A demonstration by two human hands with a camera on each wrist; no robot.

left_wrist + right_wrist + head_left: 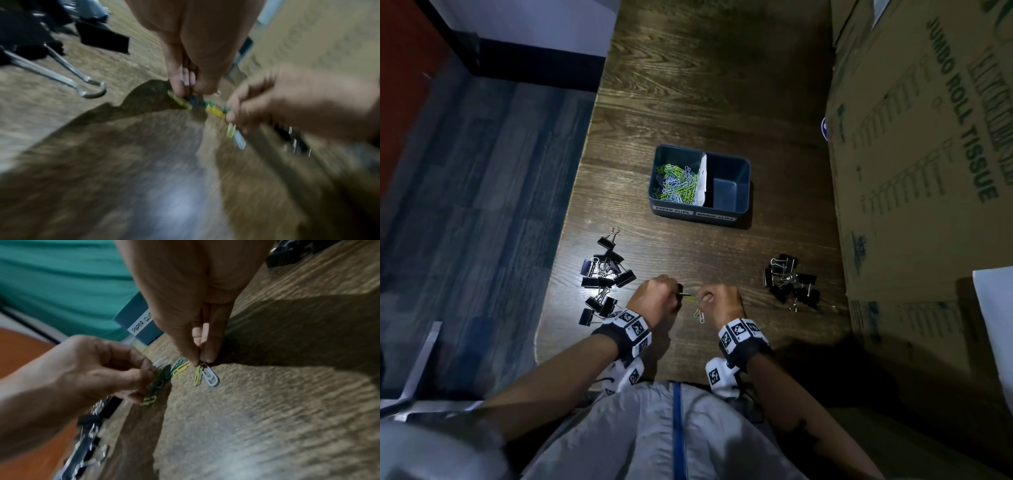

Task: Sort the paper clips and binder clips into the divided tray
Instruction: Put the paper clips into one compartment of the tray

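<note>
The dark divided tray (742,163) stands mid-table; its left compartment holds a heap of coloured paper clips (677,183) and its right compartment is bare. Near the front edge my left hand (677,294) and right hand (703,297) are close together, each pinching paper clips. My left hand (191,91) holds a small bunch of green and yellow paper clips (180,101). My right hand (200,361) pinches a yellow-green and a white paper clip (209,377) that hang down to the table. Two more loose clips (180,368) lie between the hands.
Black binder clips lie in two piles, one to the left (604,277) and one to the right (791,282) of my hands. A tall cardboard box (921,154) walls off the table's right side. The table's left edge (571,219) drops to the floor.
</note>
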